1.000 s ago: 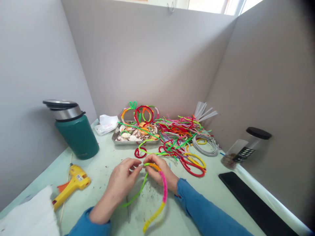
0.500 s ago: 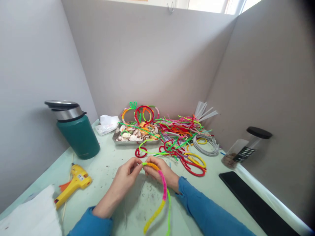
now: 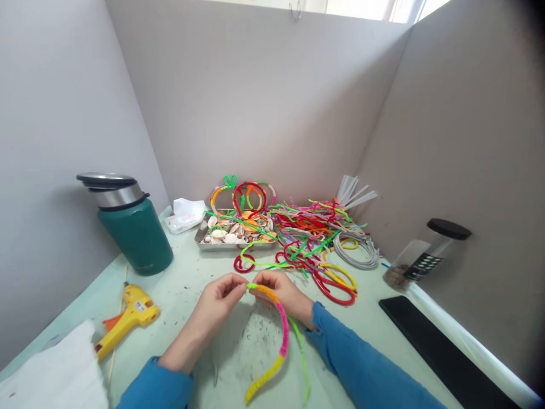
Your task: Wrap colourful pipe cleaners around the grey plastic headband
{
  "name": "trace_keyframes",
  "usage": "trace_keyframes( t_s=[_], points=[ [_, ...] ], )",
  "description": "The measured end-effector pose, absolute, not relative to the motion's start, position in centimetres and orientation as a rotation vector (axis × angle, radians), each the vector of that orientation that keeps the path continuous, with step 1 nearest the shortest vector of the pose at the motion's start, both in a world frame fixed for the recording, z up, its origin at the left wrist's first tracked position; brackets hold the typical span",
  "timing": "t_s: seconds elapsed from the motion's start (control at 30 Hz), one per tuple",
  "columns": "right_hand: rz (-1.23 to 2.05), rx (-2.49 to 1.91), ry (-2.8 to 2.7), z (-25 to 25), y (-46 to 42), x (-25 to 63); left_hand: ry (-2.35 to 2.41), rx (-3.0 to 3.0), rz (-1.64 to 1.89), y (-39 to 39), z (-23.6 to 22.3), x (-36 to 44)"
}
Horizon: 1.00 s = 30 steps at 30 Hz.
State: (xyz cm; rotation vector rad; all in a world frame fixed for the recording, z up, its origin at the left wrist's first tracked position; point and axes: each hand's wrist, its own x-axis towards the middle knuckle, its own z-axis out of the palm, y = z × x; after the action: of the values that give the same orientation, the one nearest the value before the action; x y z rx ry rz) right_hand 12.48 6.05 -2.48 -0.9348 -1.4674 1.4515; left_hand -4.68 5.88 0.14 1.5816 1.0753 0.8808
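Observation:
My left hand (image 3: 222, 301) pinches the green end of a curved strip wrapped in coloured pipe cleaner (image 3: 284, 328). From that end the strip runs orange, then pink, then yellow, bending down toward the table's front. Close beside it, my right hand (image 3: 279, 292) has its fingers closed around the same strip near the green and orange part. A loose light-green pipe cleaner tail (image 3: 303, 358) hangs below my right hand. The fingertips of my right hand are partly hidden behind the strip.
Ahead stand a metal tray (image 3: 234, 246) of seashells, finished wrapped rings (image 3: 250, 200) and a pile of pipe cleaners (image 3: 313, 224). At left are a green bottle (image 3: 138, 236) and a yellow glue gun (image 3: 134, 315). A clear jar (image 3: 419, 264) and a black bar (image 3: 443, 352) lie right.
The strip's lower yellow end has swung slightly left. The light-green tail has swung right, away from the strip. Both hands stay in nearly the same place.

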Motion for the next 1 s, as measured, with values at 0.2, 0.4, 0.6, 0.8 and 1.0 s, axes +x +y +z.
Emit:
trace_keyframes(
  t_s=[0.2,0.4,0.6,0.8,1.0],
  points=[
    [1.401,-0.956,-1.492,-1.9,6.0,12.8,1.056,1.554,0.843,5.8,0.2,-4.6],
    [1.414,-0.992,-1.586,-2.2,6.3,13.5,1.059,1.531,0.801,5.5,0.7,-4.5],
    [1.056,-1.227,-1.754,-1.9,6.6,13.8,1.102,1.466,0.781,5.3,0.8,-4.4],
    [1.086,-1.281,-1.663,-0.2,6.1,14.0,1.156,1.442,0.637,5.0,0.8,-4.0],
    [1.047,-1.255,-1.685,0.2,5.6,13.3,1.086,1.537,0.59,4.9,0.6,-3.6]
  ],
)
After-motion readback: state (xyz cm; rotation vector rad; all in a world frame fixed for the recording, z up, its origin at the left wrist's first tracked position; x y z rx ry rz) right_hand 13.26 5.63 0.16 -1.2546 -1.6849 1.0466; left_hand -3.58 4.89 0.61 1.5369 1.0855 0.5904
